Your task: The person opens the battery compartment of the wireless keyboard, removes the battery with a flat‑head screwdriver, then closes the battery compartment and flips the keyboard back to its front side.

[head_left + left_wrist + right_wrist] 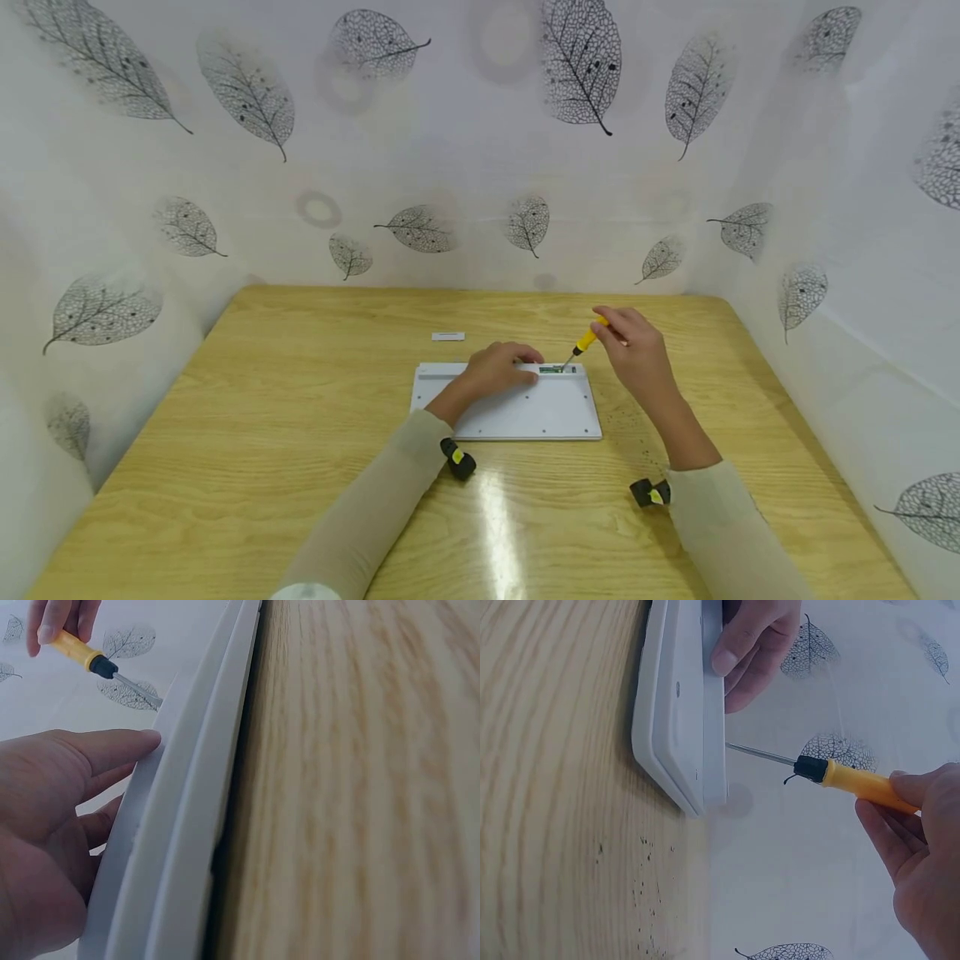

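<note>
A white keyboard (558,412) lies face down on the table, screw heads dotting its back. Along its far ridge is an uncovered slot (553,369) with something green inside; whether battery or circuit board I cannot tell. My left hand (498,369) grips that ridge just left of the slot, thumb (124,746) on the near side and fingers over the far side. Between thumb and fingers my right hand (633,350) pinches the yellow handle of a screwdriver (862,786). The screwdriver slants down to the left, its tip at the slot.
A small white cover (448,337) lies on the wooden table (315,358) behind the keyboard. Leaf-patterned white cloth (450,167) hangs at the back and both sides. Black wrist cameras (459,460) are strapped to both sleeves.
</note>
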`<move>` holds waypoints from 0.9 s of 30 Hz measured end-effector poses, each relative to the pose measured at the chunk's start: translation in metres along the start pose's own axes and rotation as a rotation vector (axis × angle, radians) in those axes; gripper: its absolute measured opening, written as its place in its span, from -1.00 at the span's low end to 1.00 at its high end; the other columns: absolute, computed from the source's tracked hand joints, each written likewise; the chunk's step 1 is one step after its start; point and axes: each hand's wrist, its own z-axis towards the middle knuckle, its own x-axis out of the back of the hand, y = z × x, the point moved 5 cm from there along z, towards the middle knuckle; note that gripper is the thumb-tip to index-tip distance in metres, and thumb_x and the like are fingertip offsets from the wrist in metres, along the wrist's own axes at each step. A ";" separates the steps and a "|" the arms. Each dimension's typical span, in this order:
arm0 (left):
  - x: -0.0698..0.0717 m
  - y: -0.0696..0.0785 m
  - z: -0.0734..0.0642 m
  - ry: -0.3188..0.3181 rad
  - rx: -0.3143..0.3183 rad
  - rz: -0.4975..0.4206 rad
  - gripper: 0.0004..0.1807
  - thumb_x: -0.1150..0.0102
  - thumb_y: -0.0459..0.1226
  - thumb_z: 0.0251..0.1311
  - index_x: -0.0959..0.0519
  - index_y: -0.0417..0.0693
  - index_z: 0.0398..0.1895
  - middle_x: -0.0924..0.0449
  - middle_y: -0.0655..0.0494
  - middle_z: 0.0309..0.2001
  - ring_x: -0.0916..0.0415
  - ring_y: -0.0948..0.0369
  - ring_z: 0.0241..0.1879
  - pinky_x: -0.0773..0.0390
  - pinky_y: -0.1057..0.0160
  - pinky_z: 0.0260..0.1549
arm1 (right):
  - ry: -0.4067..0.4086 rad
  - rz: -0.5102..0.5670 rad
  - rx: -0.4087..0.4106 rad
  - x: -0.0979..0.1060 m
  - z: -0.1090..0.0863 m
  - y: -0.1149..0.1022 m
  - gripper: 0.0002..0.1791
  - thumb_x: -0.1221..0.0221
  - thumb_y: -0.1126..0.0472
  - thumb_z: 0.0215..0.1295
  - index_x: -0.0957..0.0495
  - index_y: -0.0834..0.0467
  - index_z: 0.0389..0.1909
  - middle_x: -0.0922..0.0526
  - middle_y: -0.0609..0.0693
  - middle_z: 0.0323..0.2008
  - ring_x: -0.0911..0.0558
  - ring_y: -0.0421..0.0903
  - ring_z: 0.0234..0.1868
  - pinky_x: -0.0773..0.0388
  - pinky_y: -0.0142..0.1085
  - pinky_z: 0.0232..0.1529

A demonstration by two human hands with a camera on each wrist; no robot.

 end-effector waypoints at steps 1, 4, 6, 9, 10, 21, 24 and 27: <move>0.000 0.000 0.000 0.000 0.001 0.000 -0.69 -0.22 -0.01 0.18 -0.56 0.42 0.02 -0.55 0.48 -0.07 -0.46 0.34 -0.02 -0.37 0.08 0.01 | 0.002 0.000 0.003 0.000 0.000 0.000 -0.68 -0.23 0.30 0.23 -0.60 0.22 0.01 -0.60 0.05 -0.19 -0.58 -0.14 -0.31 -0.42 -0.65 -0.28; 0.000 0.000 0.000 0.000 0.004 -0.005 -0.69 -0.22 -0.02 0.18 -0.56 0.43 0.02 -0.55 0.48 -0.07 -0.46 0.34 -0.01 -0.37 0.07 0.01 | 0.004 -0.001 0.009 0.000 0.000 -0.001 -0.68 -0.23 0.31 0.23 -0.60 0.23 0.01 -0.60 0.06 -0.21 -0.58 -0.13 -0.31 -0.41 -0.66 -0.28; 0.000 -0.001 0.000 -0.002 0.004 -0.007 -0.69 -0.22 -0.02 0.18 -0.56 0.42 0.02 -0.55 0.48 -0.07 -0.46 0.34 -0.01 -0.37 0.08 0.01 | 0.002 -0.005 0.006 0.001 0.000 -0.002 -0.68 -0.23 0.31 0.23 -0.60 0.23 0.02 -0.60 0.06 -0.20 -0.58 -0.13 -0.31 -0.41 -0.67 -0.28; 0.000 -0.001 0.001 -0.005 0.002 -0.007 -0.69 -0.22 -0.02 0.19 -0.56 0.41 0.02 -0.55 0.47 -0.07 -0.45 0.34 -0.02 -0.37 0.09 0.00 | -0.006 0.002 -0.005 0.001 0.000 -0.002 -0.67 -0.23 0.31 0.23 -0.59 0.23 0.02 -0.59 0.07 -0.19 -0.58 -0.13 -0.30 -0.42 -0.66 -0.26; -0.001 -0.001 0.001 -0.006 0.003 -0.005 -0.69 -0.22 -0.02 0.19 -0.56 0.41 0.02 -0.55 0.47 -0.08 -0.45 0.34 -0.02 -0.37 0.09 0.00 | -0.010 0.008 -0.011 0.000 0.000 -0.002 -0.67 -0.23 0.30 0.23 -0.59 0.22 0.03 -0.59 0.07 -0.19 -0.59 -0.12 -0.29 -0.42 -0.65 -0.25; 0.000 0.001 0.001 -0.014 0.004 -0.002 -0.68 -0.22 -0.05 0.19 -0.56 0.36 0.04 -0.56 0.43 -0.06 -0.45 0.34 -0.01 -0.37 0.12 0.02 | -0.082 -0.017 -0.051 -0.011 -0.003 -0.003 -0.60 -0.16 0.24 0.31 -0.50 0.12 0.17 -0.59 0.01 -0.17 -0.59 -0.12 -0.19 -0.58 -0.31 -0.18; 0.000 0.002 0.001 -0.015 -0.002 0.000 -0.67 -0.22 -0.05 0.19 -0.56 0.36 0.05 -0.56 0.42 -0.05 -0.45 0.34 0.00 -0.37 0.12 0.03 | -0.063 -0.017 -0.036 -0.011 -0.003 -0.005 -0.61 -0.17 0.25 0.30 -0.51 0.13 0.15 -0.60 0.01 -0.21 -0.60 -0.13 -0.23 -0.57 -0.39 -0.21; 0.000 0.001 0.001 -0.013 -0.002 0.002 -0.67 -0.22 -0.05 0.20 -0.56 0.35 0.05 -0.56 0.42 -0.05 -0.45 0.34 0.01 -0.37 0.12 0.03 | -0.049 -0.006 -0.017 -0.013 -0.002 -0.006 -0.63 -0.18 0.26 0.29 -0.53 0.15 0.13 -0.62 0.03 -0.24 -0.61 -0.13 -0.28 -0.53 -0.50 -0.25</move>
